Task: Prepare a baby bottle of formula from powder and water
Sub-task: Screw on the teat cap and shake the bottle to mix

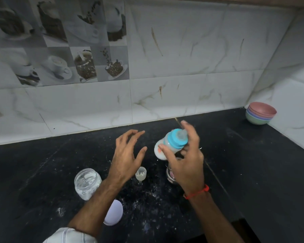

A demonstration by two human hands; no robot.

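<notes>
Black counter (253, 172) runs along a tiled wall; white specks and smears of powder lie scattered over its near middle. A stack of coloured bowls (261, 114) sits in the far right corner, well apart from the work.

Right hand (186, 160) holds the baby bottle (167, 146) above the counter, tilted, teat end up and away. Fingers and thumb are wrapped round the bottle near its blue collar (176, 139), one finger lying over the teat. Bottle and fingertips are blurred. White liquid shows in the lower part of the bottle.

Left hand (128, 155) hovers beside the bottle, not touching it, fingers spread apart and slightly bent, holding nothing.

Open powder jar (87, 183) stands on the counter to the left, some white powder inside. Its pale lid (115, 213) lies flat nearer the person, partly hidden by the left forearm. A small metal cup (171, 175) stands under the right hand, mostly hidden; contents cannot be told. A small clear cap (141, 173), probably the bottle's cover, stands between the jar and the cup.

Judgement on progress: powder and water look to be in, collar and teat are fitted, and the tilt and blur suggest mixing by shaking is the step in hand. Left to do, likely: finish mixing, fit the clear cap, close the jar, wipe the spilled powder.
</notes>
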